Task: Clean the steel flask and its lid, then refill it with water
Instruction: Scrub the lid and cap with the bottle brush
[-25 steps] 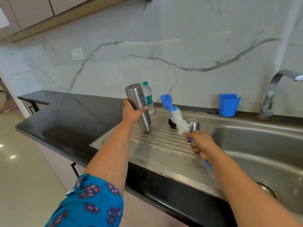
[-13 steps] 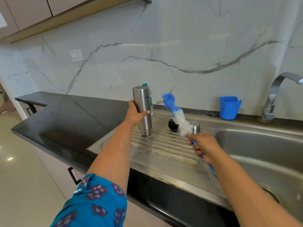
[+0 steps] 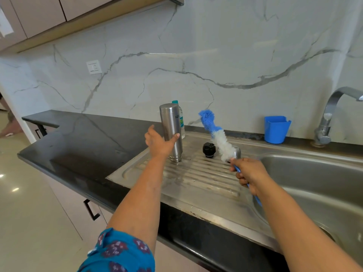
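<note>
The steel flask stands mouth-down on the ribbed drainboard, left hand wrapped around it. Right hand grips the blue-and-white bottle brush, bristles pointing up. The black lid sits between them, a steel cap just behind the brush. Blue cup by the tap; sink basin right; black counter left.
</note>
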Action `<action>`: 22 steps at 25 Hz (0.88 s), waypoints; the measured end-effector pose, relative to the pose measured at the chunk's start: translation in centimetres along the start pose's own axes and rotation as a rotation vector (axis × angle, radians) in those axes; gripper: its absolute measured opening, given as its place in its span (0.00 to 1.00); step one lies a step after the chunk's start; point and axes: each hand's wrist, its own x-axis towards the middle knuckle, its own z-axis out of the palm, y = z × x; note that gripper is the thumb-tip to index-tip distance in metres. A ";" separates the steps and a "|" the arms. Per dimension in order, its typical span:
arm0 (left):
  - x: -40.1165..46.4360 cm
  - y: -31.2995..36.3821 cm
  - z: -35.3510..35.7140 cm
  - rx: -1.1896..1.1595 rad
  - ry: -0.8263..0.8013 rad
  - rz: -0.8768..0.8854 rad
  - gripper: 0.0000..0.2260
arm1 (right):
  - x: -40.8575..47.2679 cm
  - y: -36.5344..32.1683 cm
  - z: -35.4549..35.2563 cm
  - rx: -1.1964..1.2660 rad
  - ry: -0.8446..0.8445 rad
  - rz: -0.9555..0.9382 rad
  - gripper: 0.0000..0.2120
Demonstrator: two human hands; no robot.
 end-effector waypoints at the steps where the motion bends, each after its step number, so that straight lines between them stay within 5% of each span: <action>1: -1.3 0.1 0.4 0.052 0.151 0.097 0.41 | 0.0 -0.2 -0.5 -0.006 0.019 -0.012 0.08; 4: -4.9 1.4 2.5 0.071 0.327 0.426 0.23 | -0.1 -1.2 -3.0 -0.015 0.096 -0.059 0.08; 7: -6.4 2.6 6.2 0.151 -0.027 0.577 0.15 | 0.0 -1.7 -5.8 -0.053 0.237 -0.099 0.08; 10: -6.3 3.7 9.8 0.297 -0.343 0.334 0.24 | 0.3 -1.8 -7.3 -0.064 0.334 -0.098 0.08; 13: -5.1 4.7 12.0 0.385 -0.455 0.143 0.30 | 0.8 -2.0 -8.2 -0.058 0.356 -0.104 0.08; 16: -4.1 5.0 12.8 0.497 -0.515 0.097 0.26 | 1.3 -2.2 -8.8 -0.110 0.400 -0.137 0.09; 20: -4.7 5.3 12.4 0.463 -0.369 0.049 0.21 | 1.9 -2.1 -9.7 -0.206 0.450 -0.154 0.08; 22: -5.6 5.9 12.1 0.267 -0.212 0.012 0.21 | 1.6 -2.6 -10.3 -0.316 0.523 -0.181 0.07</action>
